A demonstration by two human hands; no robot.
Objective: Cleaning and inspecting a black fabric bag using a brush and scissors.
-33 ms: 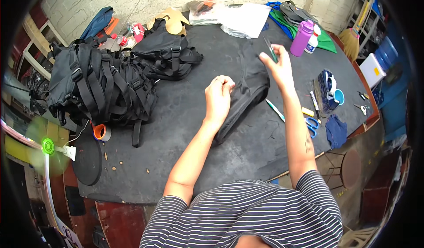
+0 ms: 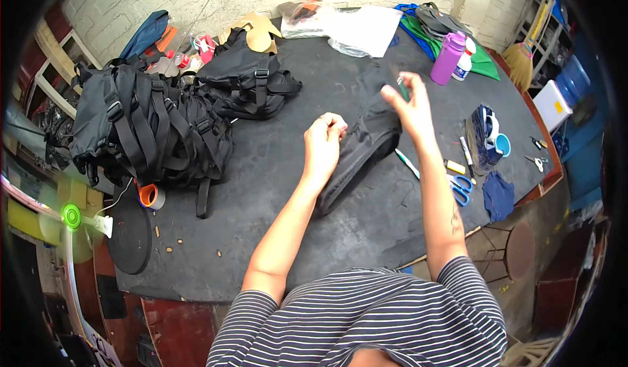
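A black fabric bag piece (image 2: 358, 156) lies slantwise on the dark table in front of me. My left hand (image 2: 324, 141) is closed in a pinch at its left edge, gripping the fabric. My right hand (image 2: 411, 104) is raised beside the far right part of the piece. Between its thumb and fingers is a small green-handled tool (image 2: 403, 92), blurred, with a thin pointed end; its exact kind does not show.
Black strapped backpacks (image 2: 150, 125) are piled at the left, near an orange-cored tape roll (image 2: 152, 197). To the right are a purple bottle (image 2: 448, 59), blue-handled scissors (image 2: 462, 187), a marker (image 2: 466, 151) and a tape holder (image 2: 484, 138). A fan (image 2: 72, 216) spins at the far left.
My right hand has shifted slightly, and the green-handled tool looks more blurred, its tip harder to see. My left hand stays on the fabric, almost still.
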